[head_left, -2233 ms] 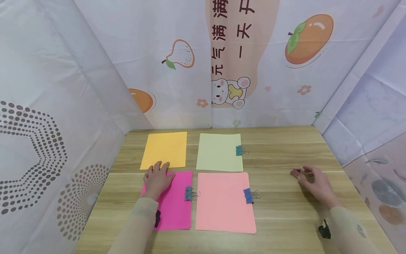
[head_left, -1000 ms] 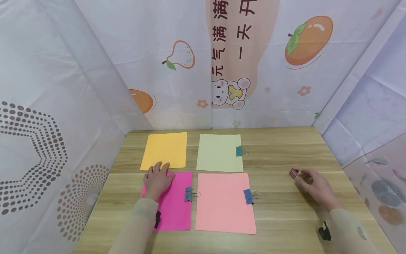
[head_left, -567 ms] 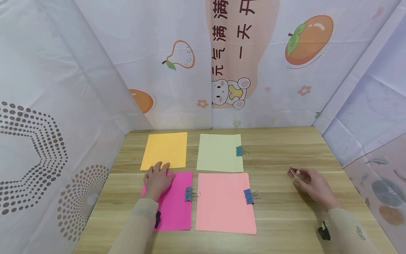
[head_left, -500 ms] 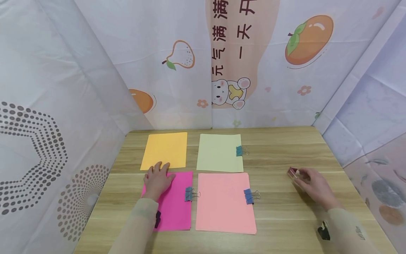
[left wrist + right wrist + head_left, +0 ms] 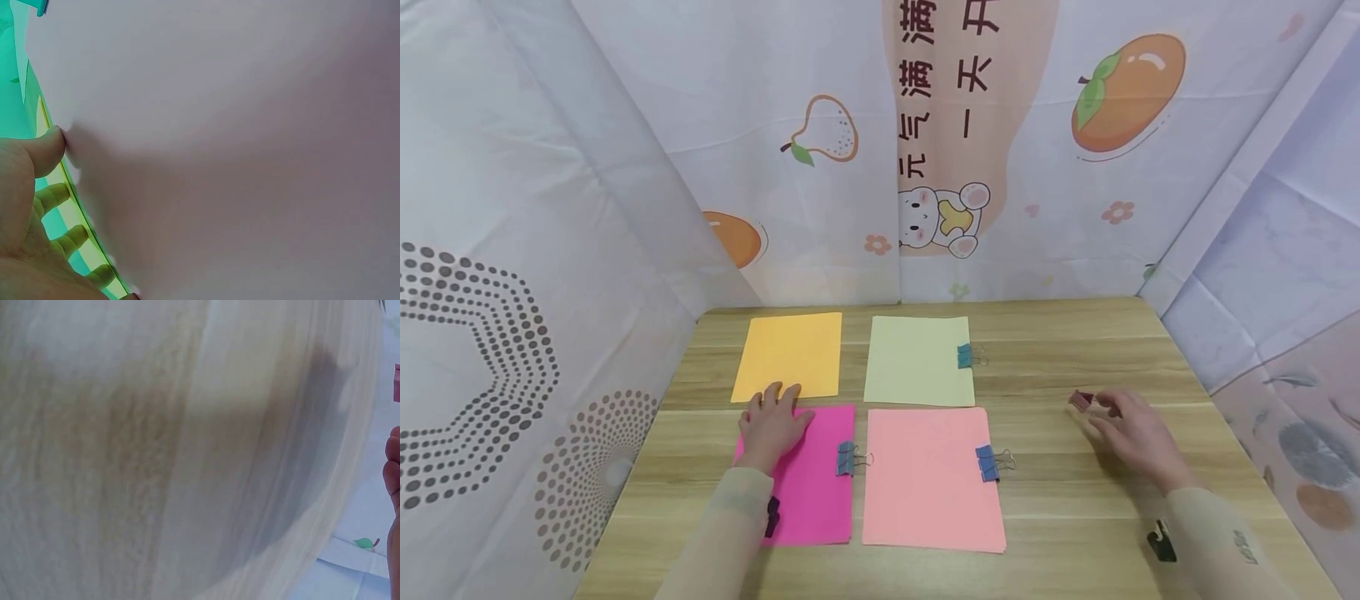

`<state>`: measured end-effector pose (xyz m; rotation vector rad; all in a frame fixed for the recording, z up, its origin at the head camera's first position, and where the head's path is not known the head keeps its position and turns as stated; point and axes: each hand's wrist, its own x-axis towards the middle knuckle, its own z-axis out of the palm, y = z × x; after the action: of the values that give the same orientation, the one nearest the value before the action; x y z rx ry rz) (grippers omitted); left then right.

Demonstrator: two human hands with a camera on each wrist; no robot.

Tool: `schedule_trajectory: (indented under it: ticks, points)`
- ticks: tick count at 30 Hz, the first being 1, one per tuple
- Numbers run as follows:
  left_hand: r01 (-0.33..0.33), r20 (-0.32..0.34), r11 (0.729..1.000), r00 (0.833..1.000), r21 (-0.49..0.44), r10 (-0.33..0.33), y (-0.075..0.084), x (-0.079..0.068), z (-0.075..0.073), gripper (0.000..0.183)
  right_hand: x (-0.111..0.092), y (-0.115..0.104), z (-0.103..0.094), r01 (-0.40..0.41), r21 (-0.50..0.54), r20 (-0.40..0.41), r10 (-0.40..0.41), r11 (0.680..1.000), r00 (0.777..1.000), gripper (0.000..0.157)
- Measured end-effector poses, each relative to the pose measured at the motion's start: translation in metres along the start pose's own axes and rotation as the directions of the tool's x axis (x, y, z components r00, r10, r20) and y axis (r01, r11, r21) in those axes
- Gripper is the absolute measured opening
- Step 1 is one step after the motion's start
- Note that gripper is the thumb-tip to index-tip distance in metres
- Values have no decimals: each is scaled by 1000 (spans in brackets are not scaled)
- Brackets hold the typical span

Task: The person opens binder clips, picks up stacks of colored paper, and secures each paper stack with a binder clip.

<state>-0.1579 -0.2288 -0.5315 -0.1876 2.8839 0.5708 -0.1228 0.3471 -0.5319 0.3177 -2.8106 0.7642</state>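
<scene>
My left hand (image 5: 771,429) rests with spread fingers on the far end of a magenta paper stack (image 5: 816,500), its fingertips reaching the near edge of a yellow-orange stack (image 5: 790,354). The left wrist view shows the thumb and fingers (image 5: 53,199) along the paper's edge. On the right, above the wooden table, my right hand (image 5: 1138,433) pinches a dark red binder clip (image 5: 1081,401) by its handle end, body pointing left. A sliver of that clip (image 5: 397,382) shows at the right wrist view's edge. A blue-grey binder clip (image 5: 846,458) grips the magenta stack's right edge.
A pale green stack (image 5: 917,362) with a teal clip (image 5: 965,356) lies at the back middle. In front of it is a light pink stack (image 5: 928,479) with a blue clip (image 5: 987,463). Printed curtains (image 5: 715,150) stand behind and at both sides of the wooden table (image 5: 1052,517).
My right hand has shifted slightly left with the dark red clip, whose body has turned and now shows farther out from the fingertips. The left hand has stayed on the magenta stack.
</scene>
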Motion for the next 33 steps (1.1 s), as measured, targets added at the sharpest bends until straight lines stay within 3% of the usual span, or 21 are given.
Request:
schedule_trajectory:
  ticks: [15, 25, 33]
  points:
    - [0, 14, 1000, 1000, 23, 0, -1, 5, -2, 63, 10, -13, 1, 134, -81, -66, -139, 988, 988, 33]
    - [-4, 20, 999, 1000, 33, 4, 2, 4, -7, 64, 17, -21, 5, 227, -120, -143, -243, 966, 959, 38]
    - [-5, 9, 1000, 1000, 9, 5, 2, 4, -7, 64, 18, -27, 5, 262, -127, -162, -281, 957, 946, 40]
